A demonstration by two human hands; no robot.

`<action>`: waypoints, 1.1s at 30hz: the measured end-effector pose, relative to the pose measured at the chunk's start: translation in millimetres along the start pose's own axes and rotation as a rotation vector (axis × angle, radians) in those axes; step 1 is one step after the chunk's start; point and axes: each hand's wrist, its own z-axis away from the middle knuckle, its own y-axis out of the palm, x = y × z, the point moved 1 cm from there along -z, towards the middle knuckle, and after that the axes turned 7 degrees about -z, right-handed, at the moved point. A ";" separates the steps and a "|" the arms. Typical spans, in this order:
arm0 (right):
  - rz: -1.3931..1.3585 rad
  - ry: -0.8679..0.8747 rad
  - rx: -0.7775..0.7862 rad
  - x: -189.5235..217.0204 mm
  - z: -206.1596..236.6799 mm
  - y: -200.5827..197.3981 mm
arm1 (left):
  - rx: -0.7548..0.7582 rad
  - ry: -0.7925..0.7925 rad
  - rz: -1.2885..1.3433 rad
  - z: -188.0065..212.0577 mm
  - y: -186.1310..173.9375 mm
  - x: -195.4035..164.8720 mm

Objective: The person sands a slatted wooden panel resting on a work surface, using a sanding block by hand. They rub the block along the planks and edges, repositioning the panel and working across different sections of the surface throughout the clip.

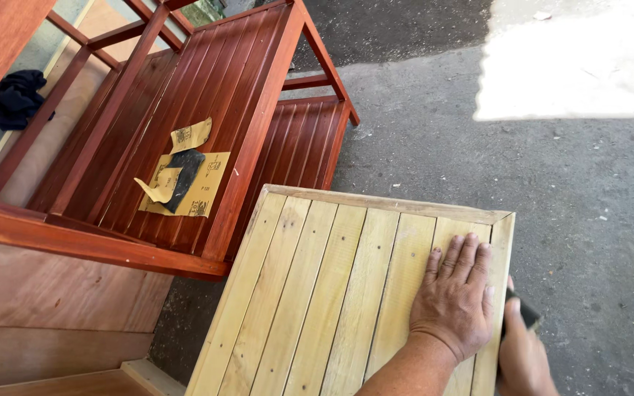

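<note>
**Left hand flat on slatted panel, right hand grips dark block at its right edge**

Pale unfinished slatted wooden panel fills the lower centre, over grey concrete ground. Slats run lengthwise from the near bottom edge up to the far frame rail, leaning slightly right. So the long axis goes near-to-far; the far right corner points toward the sunlit patch. Small nail dots on the slats.

Left hand lies palm down on the panel near its far right corner. Fingers straight, close together, tips just short of the far rail; holds nothing, just presses on wood.

Right hand sits just beside the panel's right edge, partly cut off by the picture's bottom. Fingers curled tight round a small dark block, likely a sanding block; its end sticks out past the thumb. Whether the block touches the panel edge: cannot tell.

Red-brown stained slatted furniture frame at upper left, its near right corner just beside the panel's far left corner. On its slats near the middle: tan sandpaper sheets, rectangular, small dark print at corners; one dark grey sheet on top, one loose curled tan piece further up. Dark cloth on the ground at far left.
</note>
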 end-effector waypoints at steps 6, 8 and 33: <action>0.221 -0.658 0.293 -10.6 7.1 -18.8 | 0.019 -0.012 0.070 -2.5 -2.7 -0.4; 0.861 -0.562 0.134 25.6 -5.5 5.8 | -0.005 0.004 0.047 -2.5 -2.7 0.1; 0.606 -1.111 0.326 36.6 44.4 31.2 | 0.069 -0.134 0.059 -8.4 -12.4 0.8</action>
